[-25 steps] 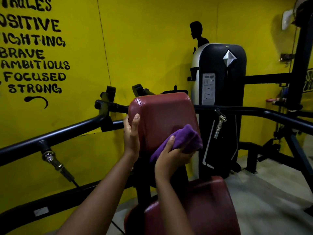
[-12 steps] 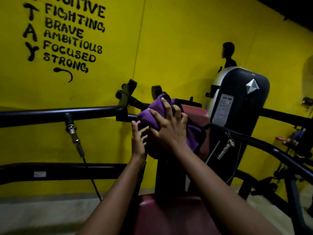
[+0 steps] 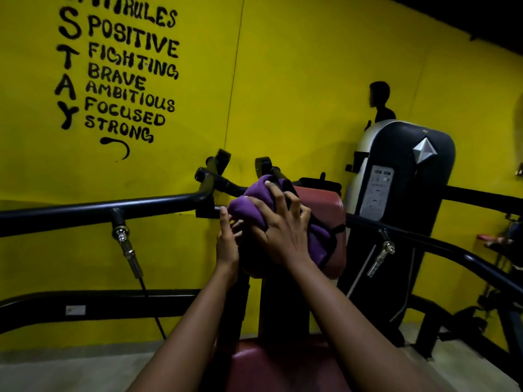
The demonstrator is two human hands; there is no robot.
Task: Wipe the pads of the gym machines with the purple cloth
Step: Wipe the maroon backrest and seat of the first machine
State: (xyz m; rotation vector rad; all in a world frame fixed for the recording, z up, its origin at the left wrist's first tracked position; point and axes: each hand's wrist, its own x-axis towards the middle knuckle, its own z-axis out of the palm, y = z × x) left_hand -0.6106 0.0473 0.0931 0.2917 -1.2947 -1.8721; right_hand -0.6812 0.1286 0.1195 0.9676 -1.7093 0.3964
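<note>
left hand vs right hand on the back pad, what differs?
The right hand holds the purple cloth over the top of the back pad, fingers spread. The left hand is bare. The right hand sits higher, and the left hand lies lower, against the pad's left side. Both are at the same red pad.

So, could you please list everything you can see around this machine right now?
cloth: one, purple, bunched on the back pad's top left corner
back pad: one, dark red, upright, centre
seat pad: one, dark red, bottom centre
bars: two, black, one to each side of the back pad
pins: two, chrome, one hanging under each bar
weight cover: one, black and white, right of the back pad
wall: one, yellow with black lettering and a black silhouette, behind
floor: one, grey, bottom
left hand: one, fingers straight, against the back pad's left side
right hand: one, grips the cloth on the back pad
</note>
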